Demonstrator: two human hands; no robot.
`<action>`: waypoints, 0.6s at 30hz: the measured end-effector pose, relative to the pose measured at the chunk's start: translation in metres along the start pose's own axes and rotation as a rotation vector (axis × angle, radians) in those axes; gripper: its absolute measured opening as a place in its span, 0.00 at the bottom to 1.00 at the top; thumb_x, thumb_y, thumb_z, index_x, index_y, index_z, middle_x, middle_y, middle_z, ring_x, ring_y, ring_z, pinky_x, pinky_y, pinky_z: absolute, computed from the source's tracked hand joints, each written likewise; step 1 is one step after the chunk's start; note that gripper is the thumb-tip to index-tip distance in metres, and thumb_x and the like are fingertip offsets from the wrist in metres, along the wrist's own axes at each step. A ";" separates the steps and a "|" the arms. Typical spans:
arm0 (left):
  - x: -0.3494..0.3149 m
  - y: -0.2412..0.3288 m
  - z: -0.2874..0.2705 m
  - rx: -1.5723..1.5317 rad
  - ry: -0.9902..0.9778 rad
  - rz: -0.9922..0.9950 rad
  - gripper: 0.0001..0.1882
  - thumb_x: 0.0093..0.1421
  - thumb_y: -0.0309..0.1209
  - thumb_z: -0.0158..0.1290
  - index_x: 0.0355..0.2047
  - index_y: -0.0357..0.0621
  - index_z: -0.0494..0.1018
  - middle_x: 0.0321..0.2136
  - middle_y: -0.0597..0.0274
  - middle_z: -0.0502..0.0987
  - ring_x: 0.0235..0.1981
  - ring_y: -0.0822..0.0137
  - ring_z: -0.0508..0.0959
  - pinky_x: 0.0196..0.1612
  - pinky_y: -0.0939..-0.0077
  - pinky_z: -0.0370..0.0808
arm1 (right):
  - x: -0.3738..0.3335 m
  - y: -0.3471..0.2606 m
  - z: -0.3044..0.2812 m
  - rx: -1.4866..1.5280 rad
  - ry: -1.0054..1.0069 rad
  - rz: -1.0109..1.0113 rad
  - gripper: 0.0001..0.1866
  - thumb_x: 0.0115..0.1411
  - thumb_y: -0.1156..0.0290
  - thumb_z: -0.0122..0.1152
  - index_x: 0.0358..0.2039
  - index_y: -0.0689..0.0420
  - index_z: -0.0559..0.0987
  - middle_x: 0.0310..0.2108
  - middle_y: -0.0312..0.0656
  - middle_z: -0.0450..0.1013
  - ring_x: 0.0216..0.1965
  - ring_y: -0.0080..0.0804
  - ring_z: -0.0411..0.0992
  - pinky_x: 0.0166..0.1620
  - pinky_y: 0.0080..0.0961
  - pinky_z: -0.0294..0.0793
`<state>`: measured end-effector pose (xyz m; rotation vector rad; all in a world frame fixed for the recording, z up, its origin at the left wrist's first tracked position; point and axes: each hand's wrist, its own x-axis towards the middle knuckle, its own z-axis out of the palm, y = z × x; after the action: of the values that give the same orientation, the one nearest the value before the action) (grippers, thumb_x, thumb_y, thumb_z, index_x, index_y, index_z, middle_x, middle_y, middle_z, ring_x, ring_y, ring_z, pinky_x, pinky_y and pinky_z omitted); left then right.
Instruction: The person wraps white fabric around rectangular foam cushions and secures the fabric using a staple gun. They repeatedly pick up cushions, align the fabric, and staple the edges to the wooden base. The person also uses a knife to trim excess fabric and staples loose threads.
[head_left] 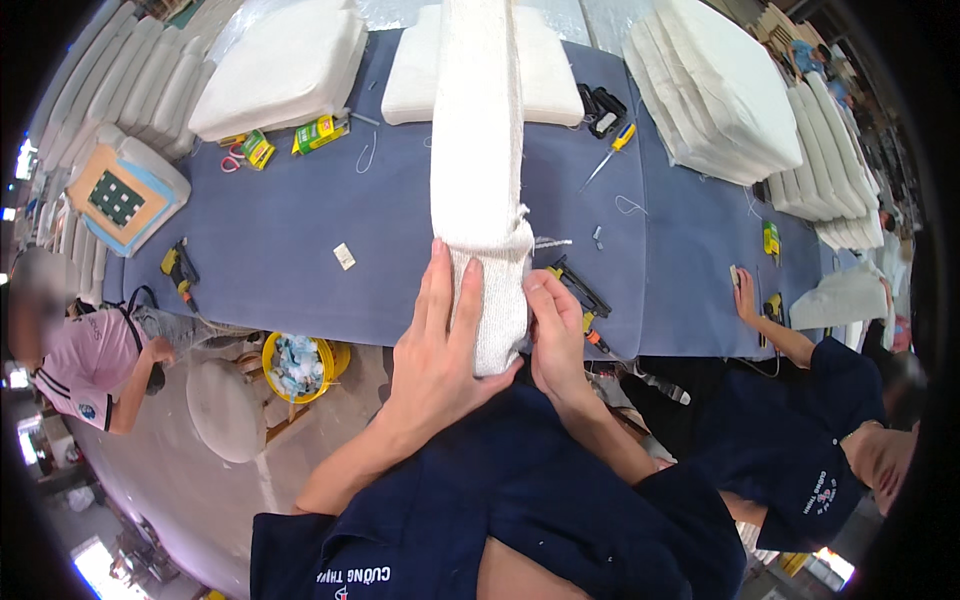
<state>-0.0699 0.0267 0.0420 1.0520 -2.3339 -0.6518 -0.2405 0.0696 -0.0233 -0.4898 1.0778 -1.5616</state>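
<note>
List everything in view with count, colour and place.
fabric-covered strip: one, white, between hands
table: one, blue-grey, centre
cushions: many, white, far side, both ends
staple guns: apparently three, yellow-black, left, centre, right
boxes: three, green-yellow, two far left, one right
scissors: one, pink, far left
screwdriver: one, yellow, right of strip
case: one, black, far side
bucket: at least one, yellow, floor left
people: several; nearest pink left, navy right
left hand: one, bare, strip's left
right hand: one, bare, strip's right

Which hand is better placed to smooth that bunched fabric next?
Probably the right hand: it is at the right edge of the white cushion, just below the bunched fabric. The left hand is on the left side.
</note>
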 end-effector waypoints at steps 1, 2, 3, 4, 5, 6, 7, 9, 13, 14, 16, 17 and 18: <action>0.008 0.001 0.000 0.008 -0.001 0.013 0.64 0.42 0.37 0.78 0.76 0.35 0.57 0.75 0.20 0.51 0.74 0.26 0.62 0.62 0.50 0.80 | 0.001 -0.004 0.004 0.010 0.029 -0.027 0.11 0.80 0.67 0.55 0.51 0.60 0.80 0.41 0.31 0.81 0.41 0.12 0.75 0.45 0.17 0.74; 0.015 0.003 -0.002 0.016 -0.001 0.025 0.63 0.42 0.36 0.78 0.76 0.35 0.57 0.75 0.20 0.51 0.74 0.26 0.63 0.61 0.50 0.81 | 0.003 -0.009 0.008 0.020 0.056 -0.052 0.11 0.81 0.66 0.54 0.52 0.59 0.80 0.41 0.31 0.81 0.40 0.12 0.75 0.43 0.16 0.74; 0.023 0.004 -0.006 0.049 -0.022 0.008 0.64 0.42 0.35 0.76 0.78 0.34 0.55 0.78 0.26 0.50 0.73 0.28 0.65 0.63 0.51 0.79 | 0.005 -0.014 0.013 0.031 0.059 -0.080 0.12 0.80 0.65 0.54 0.53 0.59 0.80 0.43 0.32 0.81 0.41 0.14 0.76 0.45 0.18 0.75; 0.027 0.004 -0.009 0.074 -0.034 0.025 0.63 0.43 0.35 0.76 0.77 0.34 0.55 0.78 0.28 0.50 0.74 0.29 0.64 0.63 0.51 0.79 | 0.007 -0.020 0.016 0.056 0.059 -0.054 0.12 0.80 0.64 0.54 0.52 0.58 0.80 0.42 0.31 0.81 0.41 0.14 0.76 0.45 0.18 0.75; 0.030 0.003 -0.013 0.100 -0.043 0.040 0.62 0.44 0.35 0.76 0.77 0.34 0.56 0.78 0.29 0.51 0.75 0.29 0.62 0.63 0.51 0.79 | 0.008 -0.026 0.018 0.081 0.057 -0.027 0.13 0.80 0.63 0.54 0.51 0.58 0.80 0.41 0.30 0.80 0.41 0.14 0.76 0.46 0.19 0.75; 0.031 0.001 -0.016 0.131 -0.050 0.049 0.61 0.44 0.34 0.75 0.77 0.34 0.57 0.78 0.31 0.52 0.76 0.29 0.61 0.63 0.51 0.79 | 0.010 -0.027 0.021 0.108 0.048 0.005 0.13 0.80 0.62 0.54 0.50 0.57 0.81 0.40 0.29 0.80 0.41 0.13 0.76 0.47 0.19 0.76; 0.026 0.002 -0.015 0.143 -0.029 0.061 0.59 0.46 0.33 0.75 0.76 0.35 0.59 0.78 0.36 0.54 0.77 0.28 0.57 0.64 0.48 0.78 | 0.009 -0.026 0.024 0.141 0.049 0.044 0.14 0.80 0.60 0.53 0.51 0.57 0.81 0.42 0.30 0.81 0.42 0.17 0.78 0.49 0.23 0.78; 0.008 0.000 -0.006 0.155 -0.013 0.073 0.57 0.47 0.33 0.75 0.76 0.34 0.59 0.78 0.36 0.55 0.76 0.26 0.58 0.65 0.46 0.77 | 0.007 -0.014 0.023 0.168 0.070 0.077 0.14 0.80 0.61 0.53 0.51 0.57 0.81 0.43 0.31 0.81 0.43 0.19 0.78 0.49 0.25 0.78; -0.005 -0.004 -0.003 0.189 0.009 0.117 0.56 0.48 0.32 0.76 0.74 0.31 0.61 0.75 0.36 0.60 0.74 0.24 0.60 0.69 0.43 0.73 | -0.001 -0.003 0.015 0.178 0.073 0.178 0.16 0.81 0.59 0.50 0.50 0.58 0.81 0.47 0.36 0.81 0.47 0.22 0.79 0.50 0.28 0.79; -0.002 -0.005 -0.004 0.199 0.008 0.126 0.56 0.48 0.32 0.76 0.74 0.30 0.61 0.75 0.35 0.60 0.74 0.23 0.60 0.70 0.43 0.72 | -0.001 0.001 0.007 0.183 0.069 0.194 0.17 0.81 0.59 0.49 0.50 0.58 0.81 0.47 0.36 0.81 0.47 0.23 0.79 0.51 0.28 0.79; 0.002 -0.007 -0.012 0.237 0.000 0.112 0.56 0.47 0.33 0.76 0.75 0.31 0.61 0.75 0.36 0.61 0.75 0.27 0.61 0.72 0.43 0.69 | 0.016 0.039 -0.053 -0.139 0.043 -0.066 0.20 0.81 0.57 0.51 0.44 0.61 0.82 0.37 0.38 0.82 0.37 0.24 0.80 0.43 0.29 0.81; 0.005 -0.004 -0.019 0.254 -0.025 0.103 0.57 0.47 0.33 0.76 0.75 0.31 0.61 0.76 0.37 0.61 0.75 0.28 0.60 0.72 0.43 0.68 | 0.024 0.070 -0.092 -0.359 0.276 -0.182 0.18 0.80 0.60 0.54 0.44 0.63 0.82 0.31 0.38 0.80 0.32 0.25 0.79 0.40 0.27 0.81; 0.008 -0.003 -0.022 0.271 -0.047 0.097 0.57 0.47 0.33 0.76 0.75 0.31 0.61 0.76 0.37 0.61 0.76 0.29 0.60 0.73 0.43 0.67 | 0.021 0.104 -0.138 -0.520 0.519 -0.222 0.15 0.79 0.63 0.56 0.45 0.64 0.82 0.30 0.37 0.80 0.33 0.23 0.78 0.40 0.24 0.79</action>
<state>-0.0596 0.0141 0.0585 1.0379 -2.5479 -0.3321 -0.2976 0.1057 -0.1830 -0.5793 1.9064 -1.6399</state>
